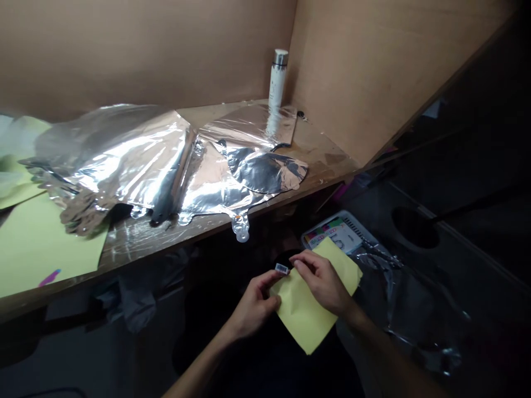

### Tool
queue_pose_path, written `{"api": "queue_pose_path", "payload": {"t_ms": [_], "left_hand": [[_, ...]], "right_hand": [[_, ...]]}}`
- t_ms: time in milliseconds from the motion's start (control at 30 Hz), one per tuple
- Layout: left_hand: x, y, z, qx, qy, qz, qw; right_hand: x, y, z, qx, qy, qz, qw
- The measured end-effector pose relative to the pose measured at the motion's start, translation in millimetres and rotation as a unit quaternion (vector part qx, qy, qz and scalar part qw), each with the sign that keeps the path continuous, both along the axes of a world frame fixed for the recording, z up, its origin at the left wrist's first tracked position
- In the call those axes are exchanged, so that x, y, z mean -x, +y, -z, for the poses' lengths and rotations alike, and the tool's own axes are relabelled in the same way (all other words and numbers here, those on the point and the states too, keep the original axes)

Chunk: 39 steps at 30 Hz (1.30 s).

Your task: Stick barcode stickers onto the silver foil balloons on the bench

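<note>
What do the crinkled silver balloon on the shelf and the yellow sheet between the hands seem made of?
The crinkled silver balloon looks like metallised plastic film: glossy, with mirror-like reflections and sharp creases. The yellow sheet looks like matte paper or thin card: it shows no shine.

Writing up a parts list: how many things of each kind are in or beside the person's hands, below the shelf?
Yellow paper sheet: 1
Small labelled tag: 1
Labelled white packet: 1
Crumpled silver foil: 1
Total: 4
</note>
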<state>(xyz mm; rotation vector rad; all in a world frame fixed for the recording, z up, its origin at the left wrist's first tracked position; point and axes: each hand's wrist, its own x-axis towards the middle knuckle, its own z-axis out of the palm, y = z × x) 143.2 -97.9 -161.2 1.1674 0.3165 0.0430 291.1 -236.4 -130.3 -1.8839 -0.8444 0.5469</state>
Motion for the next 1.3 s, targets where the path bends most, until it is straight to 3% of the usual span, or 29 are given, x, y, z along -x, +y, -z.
{"api": "queue_pose_path", "payload": {"t_ms": [167,300,400,533,633,800,933,1033,1100,1200,1300], "left_hand": [[5.8,-2.0,3.7,-0.048,-0.015,-0.013,0.999],[14.0,4.8,5.7,-0.14,-0.001,-0.06,0.988],[20.7,14.2,-1.7,-0.23,0.01,-0.08,0.97],[28.4,23.1,-11.9,-0.291,0.021,-0.09,0.952],[33.4,25.7,-10.7,-0.285,0.013,-0.089,0.954],[40.4,26.4,-1.9,-0.266,0.017,-0.092,0.959],[42.5,27.4,1.3,-0.273,0.018,-0.094,0.957],[45.5,34.0,0.3,-0.283,0.005,-0.089,0.955],[49.5,41.5,-4.7,-0.302,-0.011,-0.082,0.95],[55.1,53.1,-22.0,-0.355,-0.041,-0.054,0.933],[51.1,63.0,-47.8,-0.391,-0.096,0.04,0.914]], "right_hand": [[8.7,14.4,-8.6,0.009,0.04,-0.059,0.997],[-0.8,31.3,-33.2,-0.002,-0.022,-0.071,0.997],[-25.9,64.5,-64.7,-0.023,-0.039,-0.116,0.992],[-59.9,127.0,-92.1,-0.032,-0.023,-0.246,0.969],[-75.2,163.8,-93.2,0.013,-0.001,-0.297,0.955],[-76.0,195.7,-92.4,0.056,-0.003,-0.332,0.942],[-67.7,210.6,-96.7,0.11,-0.143,-0.273,0.945],[-63.8,198.3,-100.4,0.111,-0.256,-0.163,0.946],[-58.7,169.8,-99.5,0.069,-0.299,-0.134,0.942],[-41.7,104.0,-83.9,0.024,-0.315,-0.21,0.925],[-21.8,35.9,-51.8,0.069,-0.251,-0.287,0.922]]}}
